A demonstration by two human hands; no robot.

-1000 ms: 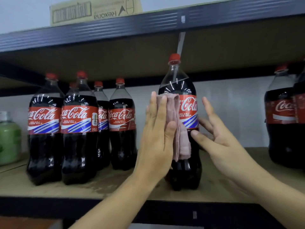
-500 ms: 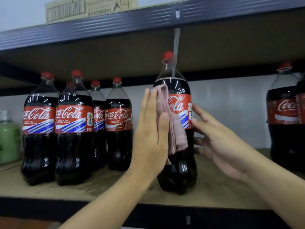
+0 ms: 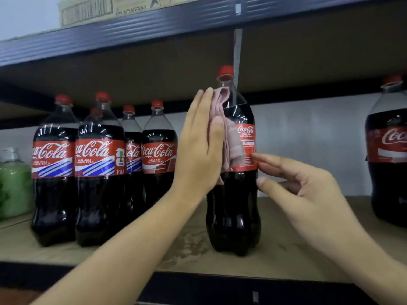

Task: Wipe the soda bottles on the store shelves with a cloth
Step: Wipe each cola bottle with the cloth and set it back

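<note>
On the shelf [image 3: 275, 258] at centre, one Coca-Cola bottle [image 3: 234, 205] is being wiped: pink cloth [image 3: 230, 137] pressed flat by left hand [image 3: 198, 155]; right hand [image 3: 308, 192], loose-fingered, touches its label at 3 o'clock. Five bottles [image 3: 99, 172] at 9 o'clock judged pending

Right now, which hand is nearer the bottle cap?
Left. The left hand presses the cloth just below the cap; the right hand touches the label lower down.

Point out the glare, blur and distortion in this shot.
Head view: glare streaks on the bottle shoulders; the right hand and the far-right bottle look soft; the upper shelf edge slants and bows from the wide lens; its underside lies in shadow.
</note>
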